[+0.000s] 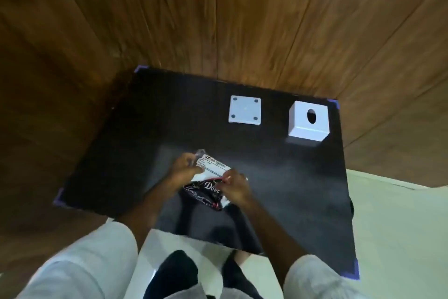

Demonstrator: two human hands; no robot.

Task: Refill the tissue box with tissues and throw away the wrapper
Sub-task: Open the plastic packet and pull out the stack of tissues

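Tissue pack (206,187) marked "Dove", smaller label blurred, both hands' grip clamped on it

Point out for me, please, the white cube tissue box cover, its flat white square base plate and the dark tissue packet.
white cube tissue box cover (306,129): head view, front wall.
flat white square base plate (244,111): head view, centre.
dark tissue packet (203,193): head view, printed wrapper between both hands.

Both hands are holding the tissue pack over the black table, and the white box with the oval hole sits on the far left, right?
Not quite: in the head view the white box sits far right. Both hands, left and right, do hold the tissue pack over the black table.
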